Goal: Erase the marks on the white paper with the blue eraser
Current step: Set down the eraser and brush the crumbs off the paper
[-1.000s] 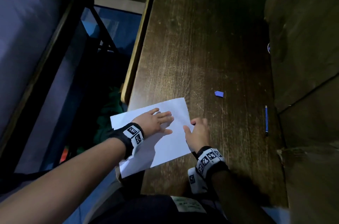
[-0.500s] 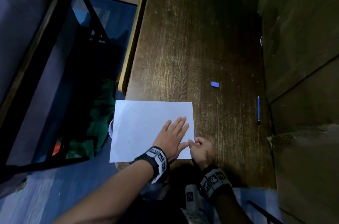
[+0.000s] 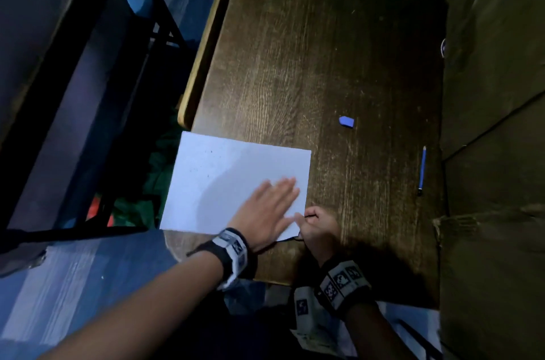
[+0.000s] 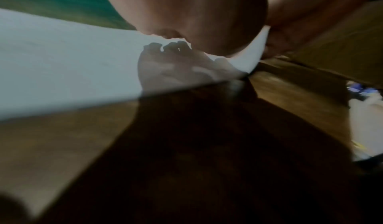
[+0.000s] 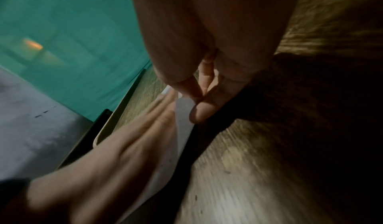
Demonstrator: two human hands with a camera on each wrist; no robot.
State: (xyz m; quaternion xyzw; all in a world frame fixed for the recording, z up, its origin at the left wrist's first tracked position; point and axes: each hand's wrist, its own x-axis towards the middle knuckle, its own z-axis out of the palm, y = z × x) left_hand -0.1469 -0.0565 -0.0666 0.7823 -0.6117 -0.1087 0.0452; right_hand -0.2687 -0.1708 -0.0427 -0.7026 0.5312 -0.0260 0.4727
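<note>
The white paper [image 3: 224, 179] lies at the near left corner of the dark wooden table [image 3: 324, 50], its left part hanging over the edge, with a few faint specks on it. My left hand [image 3: 271, 206] lies flat on the sheet's near right part, fingers straight. My right hand [image 3: 317, 228] pinches the paper's near right corner [image 5: 184, 113], which curls up off the wood. The small blue eraser [image 3: 346, 121] sits alone on the table, beyond the paper and to the right, apart from both hands.
A blue pencil [image 3: 422, 169] lies near the table's right side. A dark olive wall or cabinet [image 3: 495, 123] runs along the right. Left of the table are a black frame [image 3: 88, 64] and green and red cloth on the floor [image 3: 159, 171].
The paper has been turned and squared to the table edge. My left hand slid from its middle to its near right part. My right hand keeps hold of the corner.
</note>
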